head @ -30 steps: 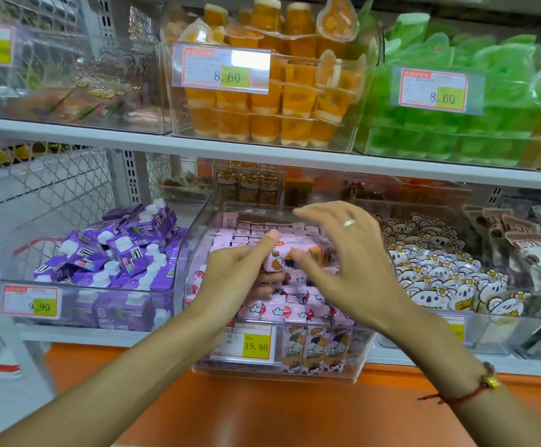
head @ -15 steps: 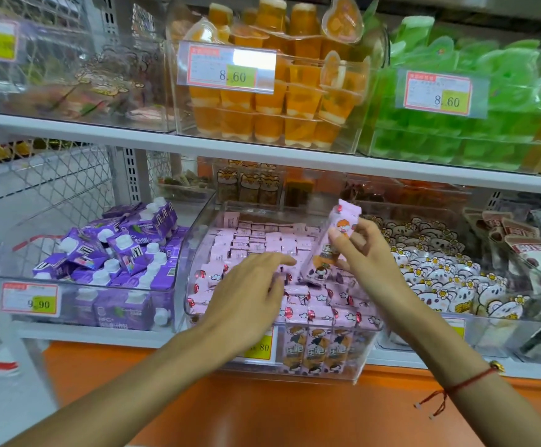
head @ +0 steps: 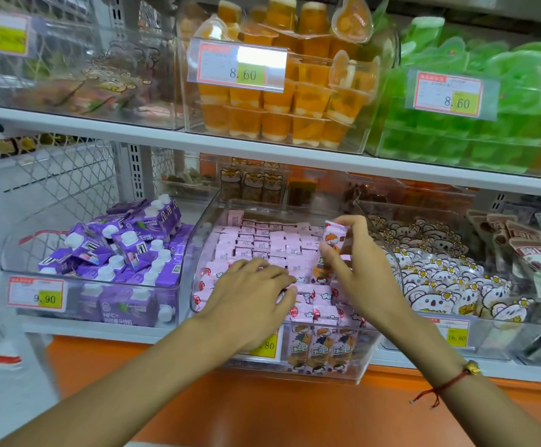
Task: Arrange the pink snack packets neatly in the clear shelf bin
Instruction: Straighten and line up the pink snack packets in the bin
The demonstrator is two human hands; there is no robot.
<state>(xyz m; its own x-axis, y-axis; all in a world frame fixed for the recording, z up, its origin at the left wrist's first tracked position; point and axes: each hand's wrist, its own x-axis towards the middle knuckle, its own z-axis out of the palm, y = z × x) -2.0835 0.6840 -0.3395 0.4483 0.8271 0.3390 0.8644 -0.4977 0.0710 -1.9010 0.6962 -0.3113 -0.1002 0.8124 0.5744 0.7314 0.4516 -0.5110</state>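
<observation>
- While right hand [head: 364, 272] pinches one pink snack packet [head: 330, 250] upright above the clear shelf bin [head: 388, 256], left hand [head: 253, 291] lies flat, fingers straight, on the packed rows [head: 262, 243].
- Step: slotting. Next, probably: lower it into the right-side gap, aligned.

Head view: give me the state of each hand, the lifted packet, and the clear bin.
Left hand: open, resting flat on the packed pink packets.
Right hand: pinching one pink packet.
Pink packet: upright, lifted above the rows.
Clear bin: nearly full, rows at back, looser packets in front.
</observation>
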